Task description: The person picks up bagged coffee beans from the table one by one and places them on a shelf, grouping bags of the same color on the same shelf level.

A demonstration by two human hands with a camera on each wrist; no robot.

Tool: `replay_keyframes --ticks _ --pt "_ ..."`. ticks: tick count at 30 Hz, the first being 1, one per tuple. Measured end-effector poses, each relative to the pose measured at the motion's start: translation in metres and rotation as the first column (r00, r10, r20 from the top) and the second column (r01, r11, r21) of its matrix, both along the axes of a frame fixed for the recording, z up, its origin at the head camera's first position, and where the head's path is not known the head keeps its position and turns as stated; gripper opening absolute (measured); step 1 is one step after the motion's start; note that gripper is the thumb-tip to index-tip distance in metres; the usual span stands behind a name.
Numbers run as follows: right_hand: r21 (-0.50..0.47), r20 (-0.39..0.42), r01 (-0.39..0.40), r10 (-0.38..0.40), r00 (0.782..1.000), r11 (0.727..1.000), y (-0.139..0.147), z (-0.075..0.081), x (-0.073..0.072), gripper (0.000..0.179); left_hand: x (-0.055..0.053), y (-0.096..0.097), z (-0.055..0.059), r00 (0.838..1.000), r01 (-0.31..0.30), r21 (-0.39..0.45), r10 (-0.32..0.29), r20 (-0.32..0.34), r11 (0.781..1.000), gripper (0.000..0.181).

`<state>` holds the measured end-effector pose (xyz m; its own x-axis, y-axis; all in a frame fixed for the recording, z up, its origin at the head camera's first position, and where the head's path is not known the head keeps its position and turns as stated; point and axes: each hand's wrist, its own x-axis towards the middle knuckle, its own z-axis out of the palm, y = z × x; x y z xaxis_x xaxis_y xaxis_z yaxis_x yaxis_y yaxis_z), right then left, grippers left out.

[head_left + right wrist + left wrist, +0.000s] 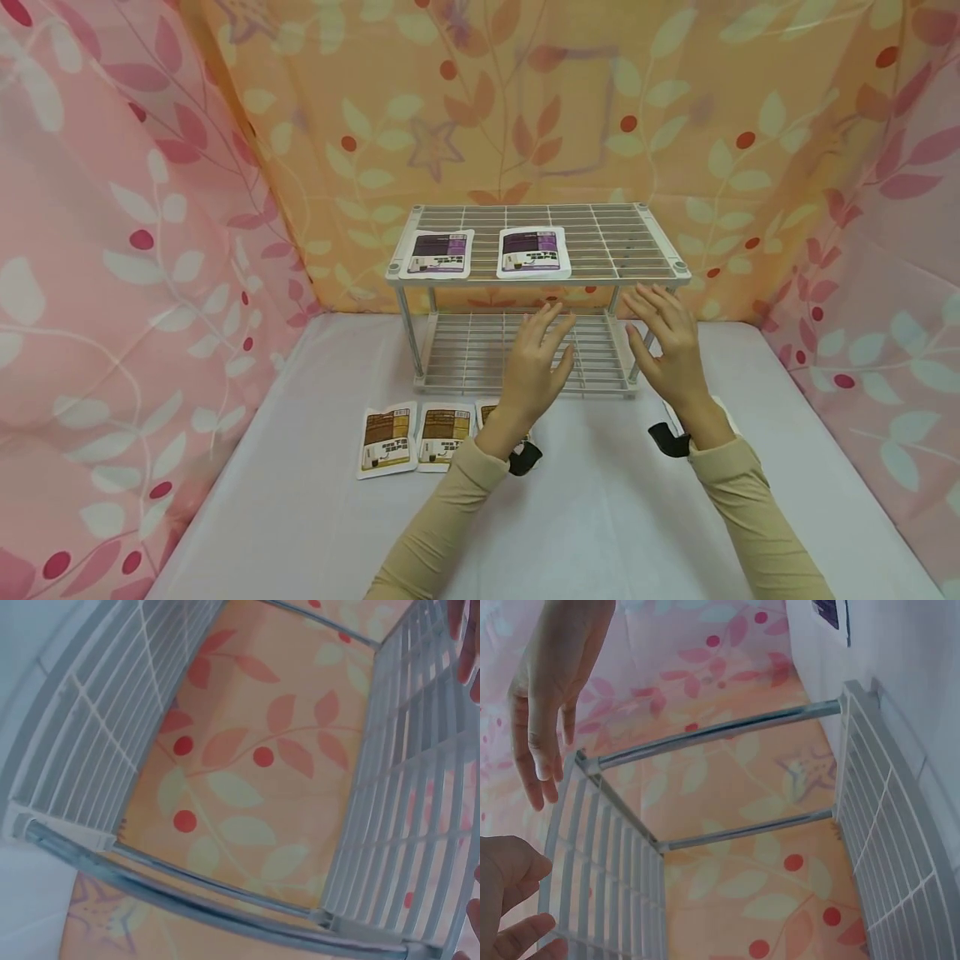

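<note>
Both hands are raised before a white wire rack, with fingers extended and spread. The left hand is in front of the lower shelf, holding nothing. The right hand hovers by the rack's right front post, also holding nothing. Two flat white pouches with purple labels, a left one and a right one, lie on the top shelf near its front edge. Below the right wrist is another white pouch, mostly hidden; its dark purple label appears at the top of the left wrist view.
On the white table, left of the rack's front, lie pouches with brown and yellow labels: one, a second and a third partly behind the left wrist. Patterned curtains enclose the back and sides.
</note>
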<state>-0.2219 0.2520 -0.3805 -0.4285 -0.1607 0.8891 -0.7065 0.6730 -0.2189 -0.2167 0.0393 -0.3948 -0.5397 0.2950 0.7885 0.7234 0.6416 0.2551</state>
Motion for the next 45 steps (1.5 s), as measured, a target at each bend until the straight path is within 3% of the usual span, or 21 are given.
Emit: replay_keyframes --ticks 18,31,45 --pt "-0.038 0.1 0.083 -0.079 0.992 0.996 0.037 -0.03 0.014 0.041 0.007 0.031 -0.029 0.995 0.04 -0.049 -0.036 0.091 0.998 0.041" --pt "0.011 0.188 0.149 -0.149 0.971 0.989 0.066 -0.062 0.026 0.04 0.019 0.056 -0.056 0.98 0.104 -0.102 -0.085 0.179 0.989 0.044" --pt "0.07 0.354 0.232 -0.242 0.903 0.97 0.091 -0.088 0.04 0.041 0.025 0.08 -0.084 0.966 0.135 -0.151 -0.096 0.24 0.979 0.043"
